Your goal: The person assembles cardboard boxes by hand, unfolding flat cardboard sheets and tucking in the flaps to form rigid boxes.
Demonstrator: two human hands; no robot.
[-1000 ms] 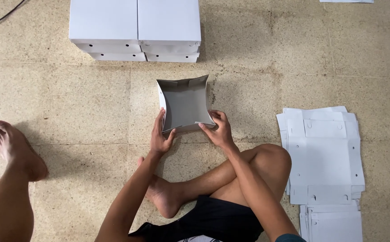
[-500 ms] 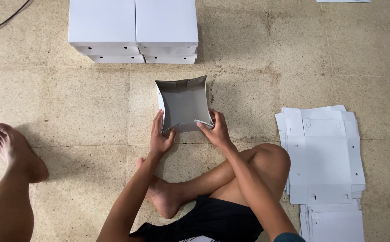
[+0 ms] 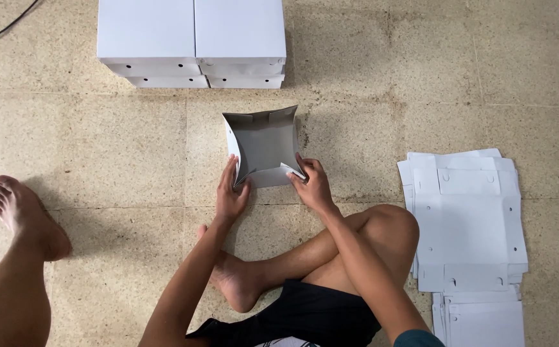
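Observation:
A half-folded white cardboard box (image 3: 263, 144) with a grey inside stands on the tiled floor in front of me, its walls bowed inward. My left hand (image 3: 231, 193) presses against its near left corner. My right hand (image 3: 311, 183) grips the near right corner, fingers on a folded flap. Both hands hold the box at its near edge.
Finished white boxes (image 3: 191, 42) are stacked at the top of the view. A pile of flat white cardboard blanks (image 3: 469, 225) lies to the right. My crossed legs (image 3: 305, 263) sit below the box, and my left foot (image 3: 26, 215) rests at the left.
The box's near wall has been folded up a little further and my hands have shifted slightly along its near corners. The rest is as before.

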